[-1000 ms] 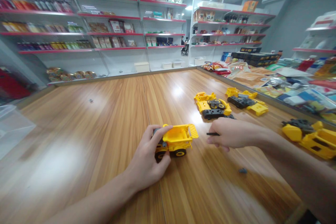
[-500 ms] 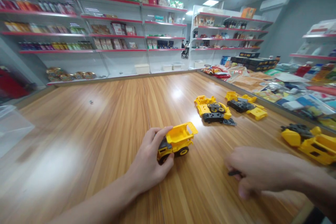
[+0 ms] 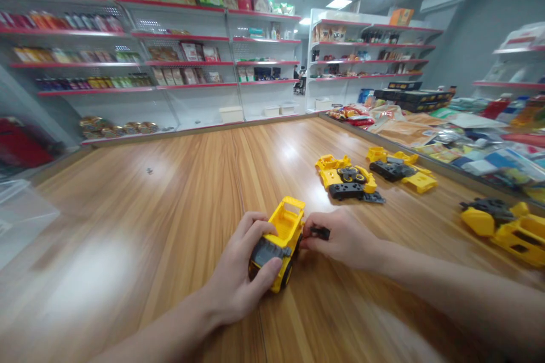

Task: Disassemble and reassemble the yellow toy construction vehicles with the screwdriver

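Gripping toy truck (image 3: pixel 284 228), left hand (image 3: pixel 239 273) covers part; right hand (image 3: pixel 344 238) pinches partly hidden black piece (image 3: pixel 321 233).

LEFT: wide open worktop (image 3: pixel 191 198) from transparent bin (image 3: pixel 25 218) to left fingers (image 3: pixel 258 231), small grey bits (image 3: pixel 149 170) in it | TRUCK: left fingers block one side of toy truck (image 3: pixel 283 243), right fingers (image 3: pixel 317 219) with black piece (image 3: pixel 321 232) the other | RIGHT: free gap between leftmost parts cluster (image 3: pixel 347 177) and rightmost cluster (image 3: pixel 506 231), right forearm (image 3: pixel 430 275) barring near side
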`<state>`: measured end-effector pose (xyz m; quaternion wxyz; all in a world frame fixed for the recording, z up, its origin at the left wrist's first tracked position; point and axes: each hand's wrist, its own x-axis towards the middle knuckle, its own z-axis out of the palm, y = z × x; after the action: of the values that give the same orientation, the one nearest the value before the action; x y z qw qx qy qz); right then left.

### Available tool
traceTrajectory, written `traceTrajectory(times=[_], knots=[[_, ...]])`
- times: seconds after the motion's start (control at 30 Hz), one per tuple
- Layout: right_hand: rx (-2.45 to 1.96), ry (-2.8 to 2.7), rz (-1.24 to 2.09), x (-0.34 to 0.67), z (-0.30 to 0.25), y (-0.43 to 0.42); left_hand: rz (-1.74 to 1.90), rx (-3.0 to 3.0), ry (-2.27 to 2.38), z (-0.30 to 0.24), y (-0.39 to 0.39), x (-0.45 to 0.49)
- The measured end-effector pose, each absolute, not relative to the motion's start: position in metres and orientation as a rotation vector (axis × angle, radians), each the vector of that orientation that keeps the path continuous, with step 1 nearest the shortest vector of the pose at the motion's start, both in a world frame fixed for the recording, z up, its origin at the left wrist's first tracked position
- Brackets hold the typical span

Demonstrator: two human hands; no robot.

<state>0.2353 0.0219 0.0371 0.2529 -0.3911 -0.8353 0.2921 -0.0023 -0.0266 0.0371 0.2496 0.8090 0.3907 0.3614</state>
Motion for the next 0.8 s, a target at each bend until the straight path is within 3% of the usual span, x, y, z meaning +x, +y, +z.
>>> traceTrajectory(times=[0.53,0.8], knots=[[-1.139,-2.154,0.766,0.235,0.041,0.016,1.097,1.908,0.875,0.024,-0.024,-0.004],[-0.977,-2.251,0.682,0.236,0.038,0.017,0.895,2.121,0.828,0.036,-0.023,-0.007]])
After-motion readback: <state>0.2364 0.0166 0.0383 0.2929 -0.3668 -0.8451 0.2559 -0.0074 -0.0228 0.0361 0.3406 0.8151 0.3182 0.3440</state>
